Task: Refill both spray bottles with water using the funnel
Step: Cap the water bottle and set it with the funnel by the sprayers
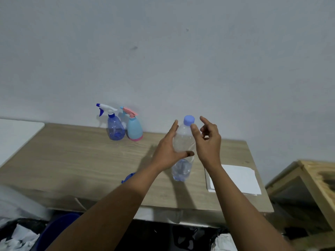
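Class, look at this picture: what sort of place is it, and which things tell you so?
Probably a plain home or utility room: a wood-grain table against a bare wall, with a wooden crate beside it.

The scene is seen from one head-worn wide-angle camera, aimed forward and slightly down across the worktop (pixel 72 156) toward the wall (pixel 181 51). Both forearms are seen close, reaching away from the lens.

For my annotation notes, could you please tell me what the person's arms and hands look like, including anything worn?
Both forearms are bare as far as the frame shows, with no sleeves visible. The left hand and right hand wear no gloves, and no rings, watch or bracelets are visible.
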The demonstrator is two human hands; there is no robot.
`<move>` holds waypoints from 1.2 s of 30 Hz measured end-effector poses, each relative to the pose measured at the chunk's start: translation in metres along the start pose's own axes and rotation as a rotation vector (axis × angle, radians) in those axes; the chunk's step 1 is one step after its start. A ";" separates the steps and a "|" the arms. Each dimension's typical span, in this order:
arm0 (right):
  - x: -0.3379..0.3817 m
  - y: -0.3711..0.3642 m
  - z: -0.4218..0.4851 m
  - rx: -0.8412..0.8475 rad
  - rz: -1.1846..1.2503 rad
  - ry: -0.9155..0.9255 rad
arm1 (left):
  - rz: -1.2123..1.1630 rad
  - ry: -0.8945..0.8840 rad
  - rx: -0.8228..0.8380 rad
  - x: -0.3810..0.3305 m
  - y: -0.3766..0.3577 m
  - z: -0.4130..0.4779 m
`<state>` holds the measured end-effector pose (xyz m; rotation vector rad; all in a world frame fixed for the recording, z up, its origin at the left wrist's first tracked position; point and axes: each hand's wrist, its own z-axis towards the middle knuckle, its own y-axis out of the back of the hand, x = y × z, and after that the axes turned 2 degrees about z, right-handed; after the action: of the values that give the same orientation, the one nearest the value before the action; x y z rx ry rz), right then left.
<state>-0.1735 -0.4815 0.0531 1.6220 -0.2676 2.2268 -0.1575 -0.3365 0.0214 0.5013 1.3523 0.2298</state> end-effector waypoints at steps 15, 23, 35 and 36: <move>-0.144 -0.022 -0.087 0.115 -0.202 -0.338 | 0.568 0.475 -0.092 0.185 0.057 -0.103; -0.147 -0.046 -0.084 -0.063 -0.238 -0.364 | 0.537 0.440 -0.047 0.201 0.063 -0.102; -0.137 -0.061 -0.084 -0.096 -0.261 -0.371 | 0.449 0.281 -0.041 0.202 0.076 -0.071; -0.136 -0.063 -0.082 -0.086 -0.250 -0.372 | 0.452 0.259 -0.048 0.199 0.077 -0.060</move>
<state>-0.1830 -0.4189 -0.1051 1.8997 -0.2383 1.7020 -0.1635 -0.1693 -0.1240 0.7540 1.4665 0.7163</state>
